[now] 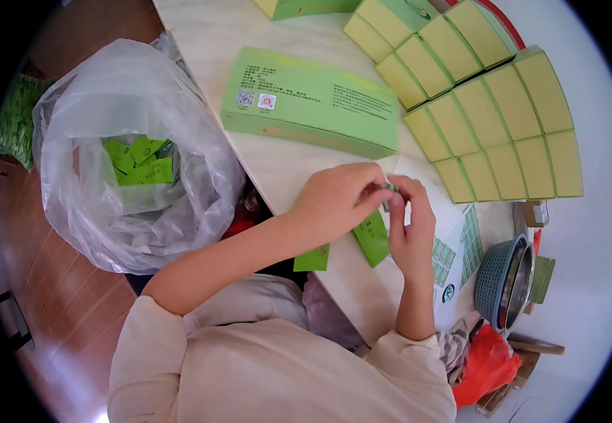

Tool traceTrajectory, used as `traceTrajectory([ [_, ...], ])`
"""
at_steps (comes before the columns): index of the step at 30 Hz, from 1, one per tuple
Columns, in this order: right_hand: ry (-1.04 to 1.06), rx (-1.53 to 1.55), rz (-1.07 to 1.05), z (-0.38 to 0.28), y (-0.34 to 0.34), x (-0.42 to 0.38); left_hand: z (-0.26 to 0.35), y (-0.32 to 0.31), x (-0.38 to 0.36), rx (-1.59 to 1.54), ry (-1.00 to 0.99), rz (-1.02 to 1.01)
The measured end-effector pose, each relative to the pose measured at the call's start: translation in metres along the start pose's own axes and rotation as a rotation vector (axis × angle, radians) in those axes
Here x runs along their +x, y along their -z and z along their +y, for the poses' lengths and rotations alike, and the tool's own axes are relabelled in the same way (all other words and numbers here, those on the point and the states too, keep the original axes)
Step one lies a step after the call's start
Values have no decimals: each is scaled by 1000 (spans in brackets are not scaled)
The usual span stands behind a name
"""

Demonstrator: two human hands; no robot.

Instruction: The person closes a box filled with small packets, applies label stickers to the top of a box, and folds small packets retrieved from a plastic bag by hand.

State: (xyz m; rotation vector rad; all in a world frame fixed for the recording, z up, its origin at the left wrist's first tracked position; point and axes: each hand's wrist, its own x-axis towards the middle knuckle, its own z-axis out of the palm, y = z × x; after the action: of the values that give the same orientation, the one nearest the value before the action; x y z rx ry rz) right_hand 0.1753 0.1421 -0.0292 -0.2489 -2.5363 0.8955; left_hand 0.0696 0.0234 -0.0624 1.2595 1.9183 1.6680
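My left hand (341, 194) and my right hand (411, 222) meet over the table, fingertips pinched together. Between them is a small green-and-white piece (389, 188), mostly covered by the fingers; its kind is hard to make out. Just below the hands a bright green packet (372, 240) lies on the table. Another green packet (311, 259) lies at the table's edge, partly under my left forearm. Beyond the hands rests a closed light green box (306, 102) with printed text and a square code on top.
Stacked green boxes (492, 123) stand at the upper right. Sheets of small green labels (471, 236) lie right of my right hand, near a grey-blue basket (492, 282) with a metal bowl. At left, a large clear plastic bag (137, 77) holds several green packets (140, 161).
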Motion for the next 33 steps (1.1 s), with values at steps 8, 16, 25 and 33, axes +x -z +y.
traceTrajectory([
  [8,27,146,-120,-34,-43,73,-9,63,-13,-412,215,263],
  [16,-84,278,-245,-32,-75,126,-27,110,-23,334,3,416],
  [25,-143,218,-262,-20,-101,132,-72,112,-21,518,-53,489],
  [33,-80,144,-235,-17,-106,131,-79,113,-22,581,-89,484],
])
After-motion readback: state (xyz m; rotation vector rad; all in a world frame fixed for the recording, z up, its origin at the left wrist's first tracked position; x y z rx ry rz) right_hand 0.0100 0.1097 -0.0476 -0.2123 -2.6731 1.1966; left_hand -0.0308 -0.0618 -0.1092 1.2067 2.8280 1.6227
